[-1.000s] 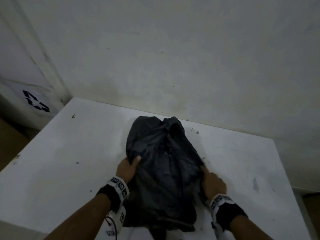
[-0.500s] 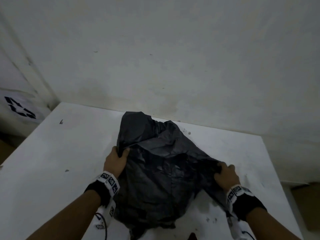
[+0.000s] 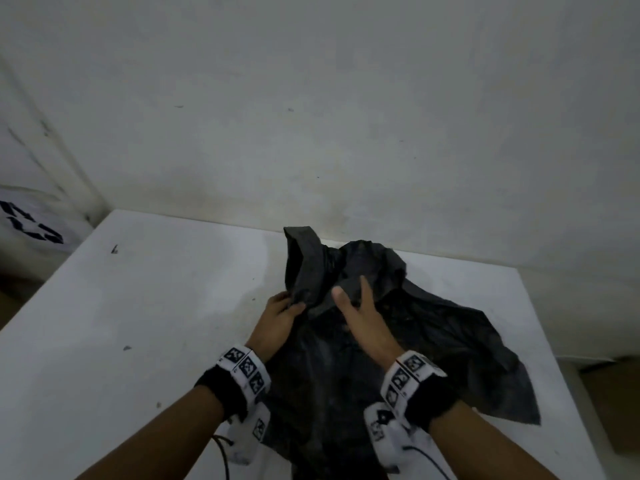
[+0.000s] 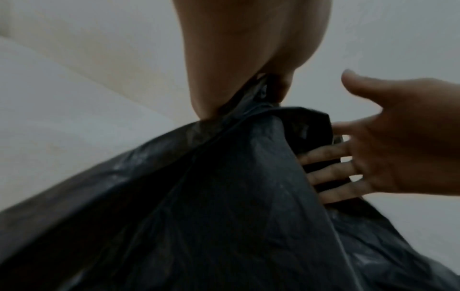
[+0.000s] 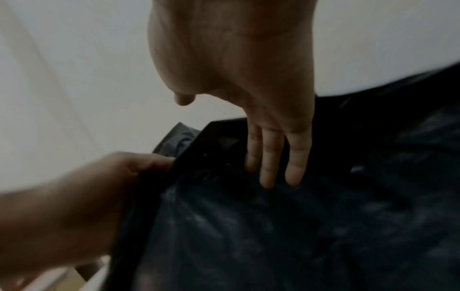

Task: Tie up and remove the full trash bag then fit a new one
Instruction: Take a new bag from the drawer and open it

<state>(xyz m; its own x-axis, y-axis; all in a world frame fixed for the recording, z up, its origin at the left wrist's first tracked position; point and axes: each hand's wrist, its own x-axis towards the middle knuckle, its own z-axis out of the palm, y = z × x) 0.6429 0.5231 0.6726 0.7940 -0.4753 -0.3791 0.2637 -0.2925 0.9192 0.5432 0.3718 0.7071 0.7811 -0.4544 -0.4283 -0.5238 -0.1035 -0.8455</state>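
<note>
From the head view, your black trash bag (image 3: 381, 341) lies slack on the white worktop (image 3: 138, 323) toward its far edge; your left hand (image 3: 280, 320) pinches a fold while your right hand (image 3: 363, 317) reaches in, fingers straight. The left wrist view shows that pinch, and the right wrist view shows the right fingers (image 5: 271, 157) pressed together inside the mouth. You look to be opening the new bag: next, part the layers.

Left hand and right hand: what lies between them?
A raised fold of the black plastic trash bag, seen in the head view, between left hand and right hand.
</note>
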